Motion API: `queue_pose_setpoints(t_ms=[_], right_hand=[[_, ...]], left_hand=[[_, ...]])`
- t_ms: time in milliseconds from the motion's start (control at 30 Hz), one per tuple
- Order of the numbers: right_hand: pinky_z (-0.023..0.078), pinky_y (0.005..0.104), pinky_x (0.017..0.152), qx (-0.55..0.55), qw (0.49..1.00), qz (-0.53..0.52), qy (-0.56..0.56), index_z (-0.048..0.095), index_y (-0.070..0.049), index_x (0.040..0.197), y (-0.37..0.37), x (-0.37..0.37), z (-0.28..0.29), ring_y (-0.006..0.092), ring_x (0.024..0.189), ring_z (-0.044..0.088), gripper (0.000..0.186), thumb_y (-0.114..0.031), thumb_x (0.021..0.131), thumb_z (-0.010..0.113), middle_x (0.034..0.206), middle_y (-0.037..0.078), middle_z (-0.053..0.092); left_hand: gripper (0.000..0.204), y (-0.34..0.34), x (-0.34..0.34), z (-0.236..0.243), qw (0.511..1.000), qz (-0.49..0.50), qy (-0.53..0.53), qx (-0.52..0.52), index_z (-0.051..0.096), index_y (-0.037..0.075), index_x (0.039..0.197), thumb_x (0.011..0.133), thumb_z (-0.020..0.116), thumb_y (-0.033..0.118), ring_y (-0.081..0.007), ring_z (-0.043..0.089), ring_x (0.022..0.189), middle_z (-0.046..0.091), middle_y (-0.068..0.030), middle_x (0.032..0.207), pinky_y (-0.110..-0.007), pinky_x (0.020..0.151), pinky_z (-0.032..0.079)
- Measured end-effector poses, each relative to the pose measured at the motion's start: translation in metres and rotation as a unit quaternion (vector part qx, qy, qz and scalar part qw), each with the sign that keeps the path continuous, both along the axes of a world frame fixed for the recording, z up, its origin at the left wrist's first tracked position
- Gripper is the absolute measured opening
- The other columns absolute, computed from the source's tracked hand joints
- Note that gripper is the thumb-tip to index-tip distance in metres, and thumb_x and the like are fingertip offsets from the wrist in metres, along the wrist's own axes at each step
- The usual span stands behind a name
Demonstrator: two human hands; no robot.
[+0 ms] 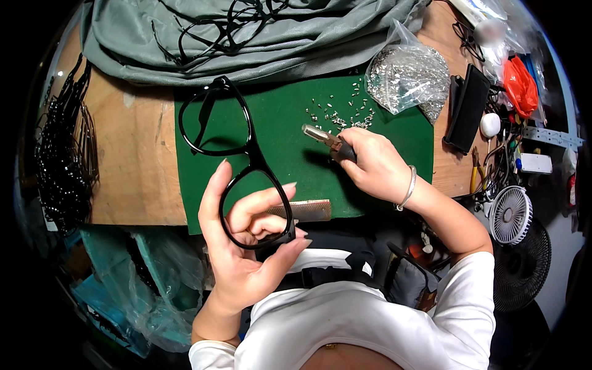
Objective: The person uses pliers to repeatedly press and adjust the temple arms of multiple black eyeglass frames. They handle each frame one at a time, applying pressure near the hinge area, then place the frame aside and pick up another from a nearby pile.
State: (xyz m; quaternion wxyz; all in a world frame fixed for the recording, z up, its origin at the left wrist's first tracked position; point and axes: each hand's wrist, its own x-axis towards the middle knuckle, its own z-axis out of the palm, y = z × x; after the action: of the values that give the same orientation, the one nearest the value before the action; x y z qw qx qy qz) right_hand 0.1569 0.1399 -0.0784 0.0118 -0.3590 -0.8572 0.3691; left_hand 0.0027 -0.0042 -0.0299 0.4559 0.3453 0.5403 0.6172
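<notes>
My left hand grips a black eyeglass frame by its nearer rim, fingers around and through the opening. The frame stands tilted over the green mat; one temple shows folded behind the far rim. In my right hand is a pair of pliers, its metal jaws pointing left toward the frame. Just beyond the jaws lie several tiny silver metal pieces, loose on the mat. A flat ridged metal strip rests at the mat's near edge, partly behind my left fingers.
A clear bag of silver pieces sits at the mat's far right. More black frames lie on grey cloth. Dark temple-like strips hang at left. A black phone-like slab, yellow-handled pliers and a white fan are rightward.
</notes>
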Motion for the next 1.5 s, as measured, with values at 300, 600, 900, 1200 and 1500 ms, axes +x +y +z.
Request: queue_pose_setpoints(t_ms=[300,600,900,1200,1500], right_hand=[[0.041,0.0379,0.064,0.17,0.984,0.027,-0.044,0.05,-0.001,0.079,-0.019,-0.005,-0.004,0.029,0.074,0.053,0.017,-0.01,0.069,0.059,0.076,0.013,0.053],[0.044,0.041,0.064,0.031,0.999,-0.012,0.005,0.051,0.001,0.078,-0.004,0.003,0.0,0.0339,0.071,0.054,0.014,-0.008,0.07,0.058,0.074,0.017,0.053],[0.04,0.0378,0.069,0.122,0.992,0.03,-0.026,0.05,-0.001,0.084,-0.015,-0.002,-0.003,0.0295,0.078,0.052,0.021,-0.008,0.067,0.06,0.08,0.013,0.053],[0.043,0.0275,0.056,-0.136,0.957,-0.058,0.25,0.054,0.0,0.081,-0.042,-0.017,0.061,0.0211,0.062,0.054,0.015,-0.004,0.071,0.064,0.074,0.01,0.053],[0.039,0.0191,0.065,-0.506,0.819,-0.156,0.221,0.049,-0.002,0.084,-0.037,-0.014,0.06,0.0048,0.071,0.046,0.018,-0.018,0.083,0.058,0.077,-0.001,0.051]], left_hand=[[0.091,0.004,0.008,-0.003,0.999,-0.007,0.042,-0.007,0.005,0.004,0.133,0.064,0.062,-0.013,-0.0154,0.06,0.074,0.05,-0.0207,0.11,-0.026,0.071,0.049],[0.091,0.003,0.005,-0.007,1.0,0.003,0.025,0.001,0.005,0.004,0.133,0.065,0.063,-0.012,-0.0144,0.06,0.074,0.049,-0.0212,0.111,-0.025,0.071,0.049],[0.091,0.004,0.009,-0.012,0.996,-0.002,0.093,0.006,0.004,0.004,0.133,0.065,0.064,-0.011,-0.0112,0.057,0.074,0.049,-0.0183,0.112,-0.024,0.072,0.048],[0.091,0.007,0.02,-0.013,0.986,0.015,0.166,0.025,0.001,0.006,0.132,0.067,0.061,-0.01,-0.0135,0.052,0.09,0.043,-0.0154,0.12,-0.024,0.077,0.047],[0.083,0.007,0.023,-0.012,0.965,0.02,0.262,0.016,0.005,0.005,0.13,0.07,0.06,-0.01,-0.0151,0.053,0.09,0.046,-0.017,0.118,-0.025,0.079,0.048]])
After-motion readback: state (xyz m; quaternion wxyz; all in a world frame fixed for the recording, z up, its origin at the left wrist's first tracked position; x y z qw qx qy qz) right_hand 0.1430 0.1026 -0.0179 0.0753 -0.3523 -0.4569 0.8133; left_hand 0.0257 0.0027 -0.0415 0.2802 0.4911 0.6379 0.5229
